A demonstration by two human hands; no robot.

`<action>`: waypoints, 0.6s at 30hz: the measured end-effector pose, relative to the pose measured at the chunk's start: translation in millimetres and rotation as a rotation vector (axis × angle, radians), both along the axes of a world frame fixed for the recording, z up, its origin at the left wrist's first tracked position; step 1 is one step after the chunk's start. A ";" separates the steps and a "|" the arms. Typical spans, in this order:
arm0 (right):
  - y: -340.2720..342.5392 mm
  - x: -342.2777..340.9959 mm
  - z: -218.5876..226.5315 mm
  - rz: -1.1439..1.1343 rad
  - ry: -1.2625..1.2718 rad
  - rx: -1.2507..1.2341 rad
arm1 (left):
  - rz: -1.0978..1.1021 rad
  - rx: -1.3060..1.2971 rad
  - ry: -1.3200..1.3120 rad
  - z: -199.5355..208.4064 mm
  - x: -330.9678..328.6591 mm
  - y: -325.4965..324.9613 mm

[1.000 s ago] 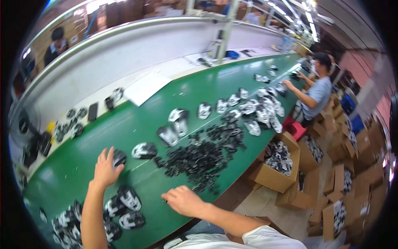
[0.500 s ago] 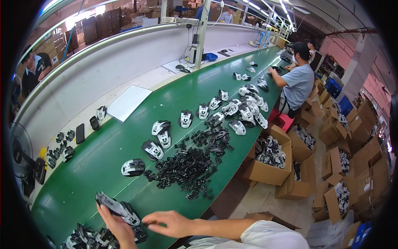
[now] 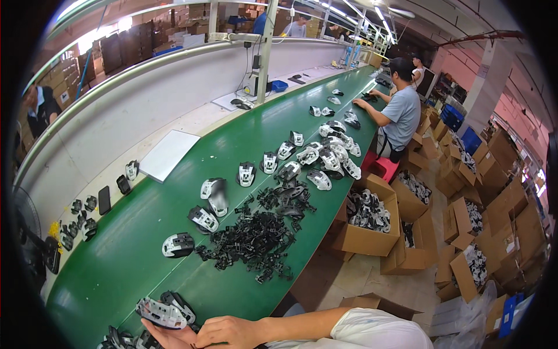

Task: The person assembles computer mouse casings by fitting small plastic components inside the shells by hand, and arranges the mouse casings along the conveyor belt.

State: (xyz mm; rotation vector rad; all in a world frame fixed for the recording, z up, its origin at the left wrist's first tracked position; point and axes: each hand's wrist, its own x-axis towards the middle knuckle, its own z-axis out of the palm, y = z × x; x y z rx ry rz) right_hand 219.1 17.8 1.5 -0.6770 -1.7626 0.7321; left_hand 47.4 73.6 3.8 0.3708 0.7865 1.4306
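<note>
A white-and-grey computer mouse shell [image 3: 163, 315] lies hollow side up in my left hand [image 3: 179, 335], which grips it near the bottom edge of the view. Close beside it, my right hand [image 3: 228, 333] has its fingers curled down near the left palm. Whatever is between those fingertips is hidden. Another mouse shell [image 3: 178, 303], dark with white, rests on the green bench just behind the held one. Several more black-and-white shells [image 3: 119, 339] are heaped at the lower left, partly under my left hand.
A pile of small black plastic parts [image 3: 247, 241] covers the bench ahead. Mouse shells [image 3: 246, 174] form a line leading to a larger white heap [image 3: 331, 152]. Cardboard boxes of parts [image 3: 369, 230] stand on the floor at right. A co-worker [image 3: 401, 110] sits farther along.
My left hand has tilted the mouse shell over so its hollow inside shows. My right hand has come down and left, close against the left hand. The view has shifted slightly.
</note>
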 end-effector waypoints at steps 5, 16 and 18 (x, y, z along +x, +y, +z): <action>2.7 4.3 -5.0 0.019 -0.037 0.037 | 0.036 0.176 -0.141 -12.8 12.5 2.3; 6.8 -6.2 -14.2 -0.244 -0.168 -0.005 | 0.050 0.108 -0.238 15.4 21.8 -7.1; 10.0 -6.8 -7.7 -0.135 -0.154 0.034 | 0.091 0.079 -0.235 16.5 18.7 -7.8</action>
